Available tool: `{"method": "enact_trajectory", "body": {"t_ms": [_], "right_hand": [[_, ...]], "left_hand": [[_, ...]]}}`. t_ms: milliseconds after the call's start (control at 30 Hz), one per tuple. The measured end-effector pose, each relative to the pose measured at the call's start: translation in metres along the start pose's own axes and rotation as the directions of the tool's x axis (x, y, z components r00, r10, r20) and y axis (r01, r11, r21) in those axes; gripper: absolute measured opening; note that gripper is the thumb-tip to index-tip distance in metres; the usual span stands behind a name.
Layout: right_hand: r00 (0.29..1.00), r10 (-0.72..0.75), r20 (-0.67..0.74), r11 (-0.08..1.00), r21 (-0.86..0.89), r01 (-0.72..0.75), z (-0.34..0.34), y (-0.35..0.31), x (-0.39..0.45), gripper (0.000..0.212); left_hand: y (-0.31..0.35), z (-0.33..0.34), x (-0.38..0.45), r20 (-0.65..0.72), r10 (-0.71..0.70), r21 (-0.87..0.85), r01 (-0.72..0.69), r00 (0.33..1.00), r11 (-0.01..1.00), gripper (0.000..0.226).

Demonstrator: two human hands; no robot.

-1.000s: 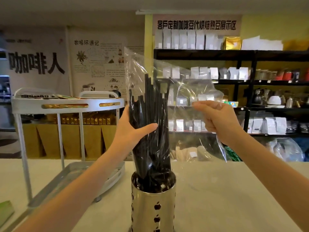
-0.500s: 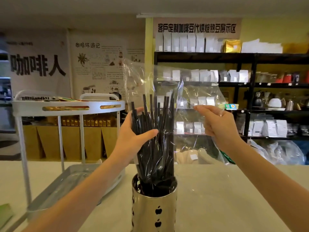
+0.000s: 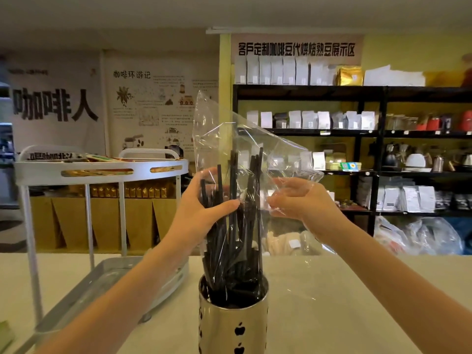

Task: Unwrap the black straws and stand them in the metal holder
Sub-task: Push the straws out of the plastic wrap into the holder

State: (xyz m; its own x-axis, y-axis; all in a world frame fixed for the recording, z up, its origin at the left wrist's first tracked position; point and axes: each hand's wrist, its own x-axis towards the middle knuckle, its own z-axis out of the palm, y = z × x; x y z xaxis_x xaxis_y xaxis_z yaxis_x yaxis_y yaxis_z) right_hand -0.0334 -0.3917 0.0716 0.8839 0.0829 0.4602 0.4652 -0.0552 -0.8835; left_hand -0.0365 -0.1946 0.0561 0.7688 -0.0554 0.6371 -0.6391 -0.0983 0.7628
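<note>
A bundle of thin, matte black plastic straws [image 3: 231, 226] stood with their lower ends in the shiny cylindrical metal holder [image 3: 231, 328], pierced with apple-shaped cutouts, on the pale bench [image 3: 332, 302]. The left hand [image 3: 201, 210] was clamped round the bundle. The right hand [image 3: 298, 198] pinched the crinkled clear plastic wrapper [image 3: 229, 129] that draped over the straw tops.
</note>
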Motion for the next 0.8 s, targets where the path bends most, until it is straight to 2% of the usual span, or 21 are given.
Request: {"method": "enact_trajectory", "body": {"t_ms": [100, 167, 267, 333, 600, 800], "right_hand": [[1.0, 0.007, 0.013, 0.999, 0.039, -0.007, 0.004, -0.002, -0.001, 0.029], [0.999, 0.021, 0.027, 0.996, 0.083, -0.023, 0.005, -0.005, -0.003, 0.019], [0.997, 0.051, 0.05, 0.99, 0.131, -0.057, 0.005, -0.007, -0.004, 0.018], [0.996, 0.067, 0.051, 0.985, 0.153, -0.074, 0.005, -0.006, -0.004, 0.017], [0.992, 0.124, 0.03, 0.963, 0.238, -0.127, 0.007, -0.005, -0.003, 0.022], [0.993, 0.108, 0.056, 0.99, 0.087, -0.113, 0.006, -0.011, -0.007, 0.02]], "left_hand": [[0.0, -0.002, -0.005, -0.013, -0.032, -0.07, 0.031, 0.999, 0.997, 0.05], [-0.003, -0.006, -0.009, -0.002, -0.102, -0.108, 0.101, 0.995, 0.989, 0.053], [-0.014, -0.012, -0.019, 0.13, -0.227, -0.172, 0.248, 0.965, 0.954, 0.055], [-0.022, -0.011, -0.027, 0.218, -0.271, -0.149, 0.306, 0.938, 0.94, 0.055], [-0.025, -0.007, -0.031, 0.125, -0.257, -0.095, 0.269, 0.958, 0.958, 0.026], [-0.018, -0.009, -0.027, 0.191, -0.261, -0.059, 0.276, 0.946, 0.959, 0.02]]}}
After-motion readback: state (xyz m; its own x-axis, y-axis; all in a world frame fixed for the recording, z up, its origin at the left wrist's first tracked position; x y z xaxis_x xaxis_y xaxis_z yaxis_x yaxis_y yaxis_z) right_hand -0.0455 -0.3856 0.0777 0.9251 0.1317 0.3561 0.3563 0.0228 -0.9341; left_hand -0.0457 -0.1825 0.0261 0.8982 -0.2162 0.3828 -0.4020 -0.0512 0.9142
